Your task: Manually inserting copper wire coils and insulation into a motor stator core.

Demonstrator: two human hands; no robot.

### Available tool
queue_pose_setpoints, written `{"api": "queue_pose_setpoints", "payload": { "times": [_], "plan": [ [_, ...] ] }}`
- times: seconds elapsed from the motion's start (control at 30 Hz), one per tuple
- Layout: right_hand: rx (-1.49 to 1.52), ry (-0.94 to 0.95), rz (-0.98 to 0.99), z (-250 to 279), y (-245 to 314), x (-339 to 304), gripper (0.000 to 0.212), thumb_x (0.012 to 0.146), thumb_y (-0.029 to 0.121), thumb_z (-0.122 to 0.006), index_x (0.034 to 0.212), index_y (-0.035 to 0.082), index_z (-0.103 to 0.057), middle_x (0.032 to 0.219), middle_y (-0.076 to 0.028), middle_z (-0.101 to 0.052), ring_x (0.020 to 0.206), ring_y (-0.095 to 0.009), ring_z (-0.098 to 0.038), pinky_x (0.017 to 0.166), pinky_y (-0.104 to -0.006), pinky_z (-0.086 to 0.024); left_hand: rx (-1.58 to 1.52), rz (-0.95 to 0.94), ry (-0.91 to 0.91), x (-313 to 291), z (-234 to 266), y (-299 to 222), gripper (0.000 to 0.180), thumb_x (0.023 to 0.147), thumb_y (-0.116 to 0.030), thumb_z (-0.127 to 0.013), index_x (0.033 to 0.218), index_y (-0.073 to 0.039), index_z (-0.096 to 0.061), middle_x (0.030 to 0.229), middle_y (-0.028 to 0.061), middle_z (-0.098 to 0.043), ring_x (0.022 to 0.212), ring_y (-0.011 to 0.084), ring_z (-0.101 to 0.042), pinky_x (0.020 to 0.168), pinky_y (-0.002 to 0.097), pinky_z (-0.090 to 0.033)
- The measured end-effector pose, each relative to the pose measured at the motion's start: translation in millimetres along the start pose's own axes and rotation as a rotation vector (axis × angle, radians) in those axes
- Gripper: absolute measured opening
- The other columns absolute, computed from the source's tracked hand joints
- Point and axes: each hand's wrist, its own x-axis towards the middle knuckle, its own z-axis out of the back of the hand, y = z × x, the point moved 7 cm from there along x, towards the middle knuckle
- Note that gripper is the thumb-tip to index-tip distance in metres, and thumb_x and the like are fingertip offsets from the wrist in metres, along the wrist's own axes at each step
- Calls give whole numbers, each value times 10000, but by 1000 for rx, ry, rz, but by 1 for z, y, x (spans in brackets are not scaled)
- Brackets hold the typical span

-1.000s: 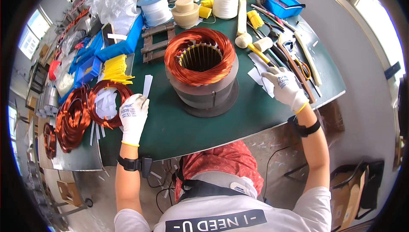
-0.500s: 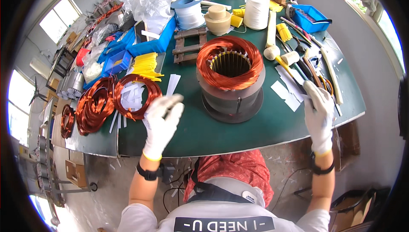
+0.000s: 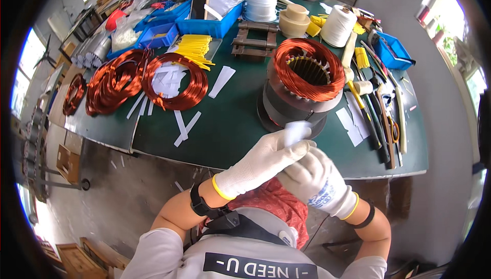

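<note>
In front of a motor stator (image 3: 294,97) wound with copper wire, my two white-gloved hands have come together. Between the fingers of my left hand (image 3: 268,158) is a small white slip (image 3: 296,132), probably insulating paper, smeared by motion. My right hand (image 3: 317,179) presses against it from the right with curled fingers; whatever lies inside them is hidden. The stator stands upright on a dark round base, its copper coil ring on top and slots showing inside. White paper pieces (image 3: 353,125) lie to its right.
Copper wire coils (image 3: 115,82) and white paper strips (image 3: 221,81) lie at left, with yellow strips (image 3: 192,48) behind. Blue bins (image 3: 209,25), a white spool (image 3: 338,25) and a metal frame (image 3: 254,38) stand farther back. Hand tools (image 3: 378,117) crowd the right edge.
My hands moved from wide apart on either side of the stator to meeting in front of it. A white slip now shows in my left fingers. The view has shifted, too.
</note>
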Motion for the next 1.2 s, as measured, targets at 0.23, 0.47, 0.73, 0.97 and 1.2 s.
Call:
{"api": "queue_pose_setpoints", "payload": {
  "times": [0.23,0.47,0.73,0.97,1.2],
  "plan": [
    [238,-129,219,43,-4,47,318,653,55,-755,963,39,-685,1059,-110,-646,978,-325,-627,868,-457,-504,206,-229,-289,-15,63,-39,438,1029,-362,-506,1188,28,-624,950,57,-656,844,124,-657,753,272,-537],
    [-218,-188,-137,18,-81,89,377,715,227,-813,1030,58,-692,833,-118,-695,777,-302,-657,777,-398,-491,724,-395,-682,-4,113,-48,322,976,-222,-586,1191,18,-562,867,72,-613,664,139,-623,600,273,-499],
    [-228,-91,-53,36,-77,76,417,683,222,-829,1042,60,-691,893,-118,-684,865,-303,-647,859,-417,-480,478,-435,-459,2,98,-43,247,928,-113,-618,1128,31,-599,995,71,-672,832,115,-626,746,274,-499],
    [-484,-272,7,27,-60,66,375,710,153,-790,1045,71,-643,842,-80,-653,794,-277,-636,884,-416,-498,505,-401,-600,-6,75,-52,219,871,-134,-721,996,46,-715,749,21,-682,649,50,-559,608,216,-468],
    [-514,-277,36,24,-60,67,332,723,153,-765,1023,68,-652,823,-82,-666,819,-283,-660,758,-392,-530,558,-473,-564,6,60,-53,149,867,-107,-709,892,40,-715,694,34,-669,615,45,-573,570,226,-461]
  ]
}}
